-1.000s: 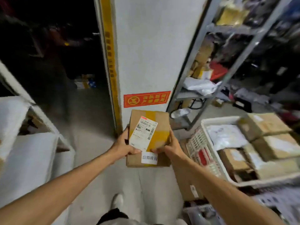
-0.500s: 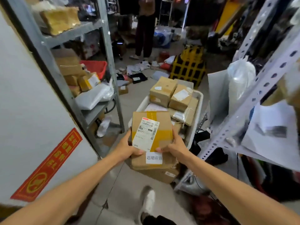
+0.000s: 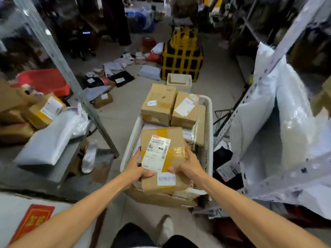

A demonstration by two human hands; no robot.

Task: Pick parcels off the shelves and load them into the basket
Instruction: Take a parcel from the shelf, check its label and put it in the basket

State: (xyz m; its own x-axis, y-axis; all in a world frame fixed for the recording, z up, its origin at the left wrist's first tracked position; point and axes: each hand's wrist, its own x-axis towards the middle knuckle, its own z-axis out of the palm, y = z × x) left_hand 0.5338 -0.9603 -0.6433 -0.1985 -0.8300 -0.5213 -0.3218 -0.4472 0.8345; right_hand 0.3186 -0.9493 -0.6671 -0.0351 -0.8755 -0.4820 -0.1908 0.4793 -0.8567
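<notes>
Whereas half a second earlier the parcel (image 3: 163, 158) was held short of the basket (image 3: 208, 133), it is now held directly over the basket's near half, and the basket fills more of the view. One second earlier a white pillar was faced and the basket lay off to the right.

The parcel is a rectangular brown cardboard box, somewhat creased, banded with glossy yellowish tape and bearing a white printed label plus a smaller white barcode sticker near its lower edge. It is gripped from both sides: the left hand (image 3: 138, 169) is curled round the left edge with the thumb laid across the label's lower corner, and the right hand (image 3: 189, 163) is curled round the right edge with the thumb pressed on the tape. Whether the parcel touches the load beneath cannot be told.

The basket is white moulded plastic with slotted walls. Two labelled cardboard boxes (image 3: 158, 104) are stacked side by side at its far end.

Perforated grey metal shelf uprights (image 3: 71, 83) are noted on both sides. Crinkled white poly mailers (image 3: 279, 122) are lodged on the right shelving. A yellow lattice crate (image 3: 181, 63) stands beyond the basket.
</notes>
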